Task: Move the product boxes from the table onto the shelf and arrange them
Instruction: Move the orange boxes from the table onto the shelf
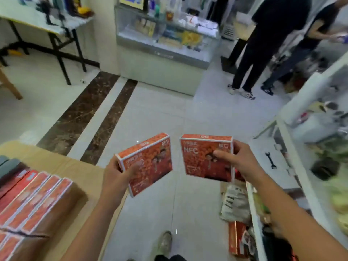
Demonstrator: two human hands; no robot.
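Observation:
My left hand (115, 174) grips an orange-red product box (150, 161) by its lower left edge, tilted, over the floor. My right hand (239, 159) holds a second orange-red box (201, 157) marked NFC by its right side, thumb across the front. The two boxes are side by side with a small gap between them. Several more of these boxes (32, 202) stand packed in an open brown carton on the wooden table (62, 166) at lower left. The white shelf (293, 153) runs along the right edge, with mixed goods on it.
Two people (267, 44) stand at upper right beside a glass display counter (165, 40). A folding table (37, 21) is at upper left. A black wrench (271, 160), a crumpled bag (235, 202) and a red box (235, 240) lie on the floor by the shelf. My shoe (164, 242) is below.

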